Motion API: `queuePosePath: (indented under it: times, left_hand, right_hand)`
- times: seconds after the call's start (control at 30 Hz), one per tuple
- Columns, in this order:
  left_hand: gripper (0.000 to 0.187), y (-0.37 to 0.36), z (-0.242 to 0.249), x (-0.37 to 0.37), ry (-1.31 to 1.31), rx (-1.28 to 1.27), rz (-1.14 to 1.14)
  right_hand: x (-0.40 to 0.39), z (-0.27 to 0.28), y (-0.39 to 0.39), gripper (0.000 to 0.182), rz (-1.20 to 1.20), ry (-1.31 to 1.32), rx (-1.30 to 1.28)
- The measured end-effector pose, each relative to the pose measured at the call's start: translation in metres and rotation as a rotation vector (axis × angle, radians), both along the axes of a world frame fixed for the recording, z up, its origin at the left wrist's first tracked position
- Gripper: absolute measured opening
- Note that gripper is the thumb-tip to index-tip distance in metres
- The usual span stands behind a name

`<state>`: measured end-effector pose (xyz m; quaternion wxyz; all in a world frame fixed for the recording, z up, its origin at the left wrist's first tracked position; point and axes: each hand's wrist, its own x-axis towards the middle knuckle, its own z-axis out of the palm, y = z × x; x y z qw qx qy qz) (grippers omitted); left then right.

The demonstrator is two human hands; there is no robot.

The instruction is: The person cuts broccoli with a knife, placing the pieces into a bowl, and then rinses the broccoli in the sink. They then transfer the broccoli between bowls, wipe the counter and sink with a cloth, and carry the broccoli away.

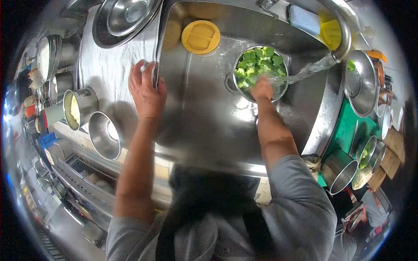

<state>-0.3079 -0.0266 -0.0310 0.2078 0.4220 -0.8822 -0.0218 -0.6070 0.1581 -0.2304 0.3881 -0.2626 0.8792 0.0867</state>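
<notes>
My left hand (148,93) rests on the left rim of the steel sink (209,117), its fingers spread and holding nothing. Reaching into the sink, my right hand (262,89) is at the near side of a round metal pot (285,89) full of green broccoli florets (260,63). Its fingers are blurred and partly hidden among the florets and water. From the faucet (344,48) at the right, a stream of water (311,69) runs into the pot beside this hand. A yellow round lid (200,37) lies at the sink's far left.
Steel bowls (130,17) stand on the left counter, with a metal pot (80,108) and an empty-looking metal container (104,135) nearer me. A blue sponge (304,19) sits behind the sink. At right are a colander (360,82), a green board (344,126) and a knife (354,137).
</notes>
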Motion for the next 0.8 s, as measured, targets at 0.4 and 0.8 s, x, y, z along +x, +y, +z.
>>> queuePosePath:
  times: [0.4,0.8]
  left_hand:
    - [0.047,-0.001,0.002,0.001,0.035,0.031,0.016]
    - [0.048,0.0,0.001,0.001,0.065,0.024,0.012]
  right_hand:
    - [-0.017,0.074,0.048,0.031,-1.211,-0.403,-1.011]
    - [-0.131,0.337,0.097,0.038,-0.873,0.03,-1.648]
